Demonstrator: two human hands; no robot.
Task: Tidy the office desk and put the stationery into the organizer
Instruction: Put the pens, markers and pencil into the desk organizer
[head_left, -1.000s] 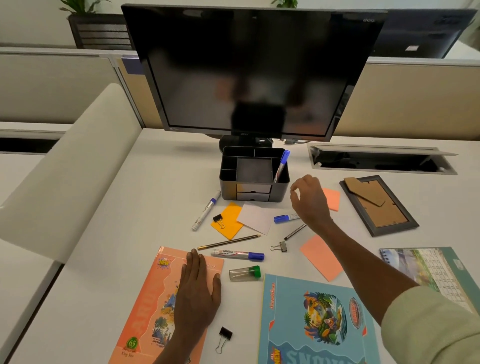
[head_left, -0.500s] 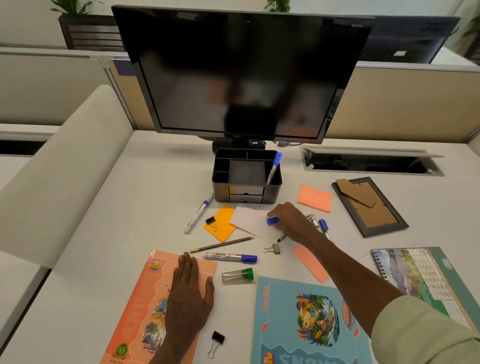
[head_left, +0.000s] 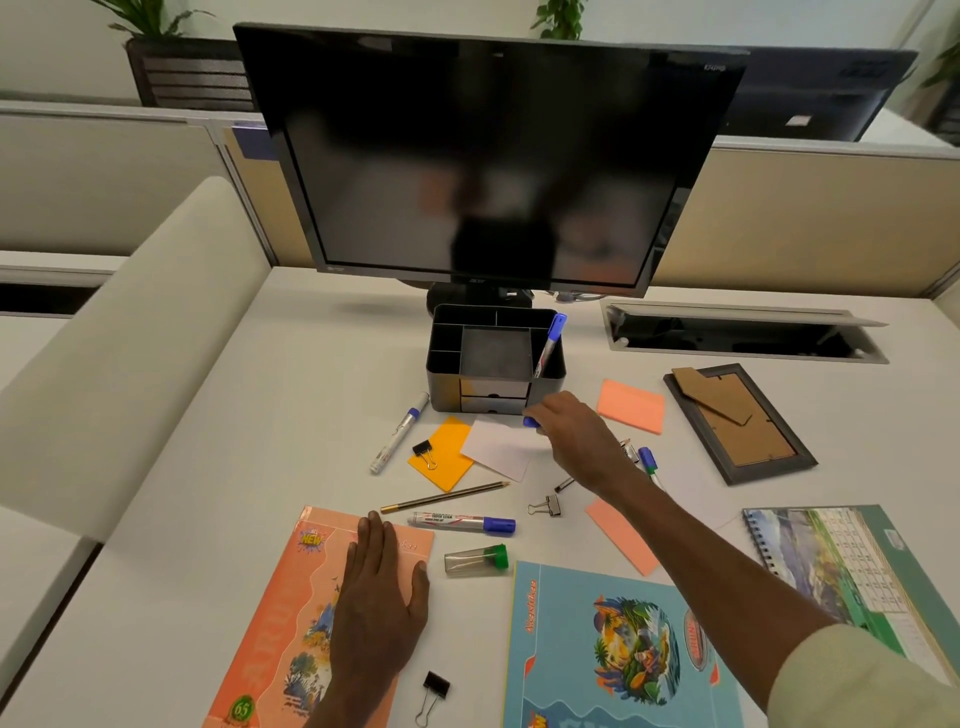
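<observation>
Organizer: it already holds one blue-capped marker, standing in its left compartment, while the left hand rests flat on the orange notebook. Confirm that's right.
Not quite. The head view shows the marker standing tilted in the right compartment of the organizer, not the left. The rest holds: it is the only marker inside, and the left hand rests flat on the orange notebook.

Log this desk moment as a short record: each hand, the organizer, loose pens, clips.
right hand: grips a blue-capped marker just in front of the organizer
left hand: flat on the orange book
organizer: one blue marker standing in its right compartment
loose pens: white marker left of the organizer; another near the pencil
clips: black on the yellow note; silver; black near the desk edge
</observation>
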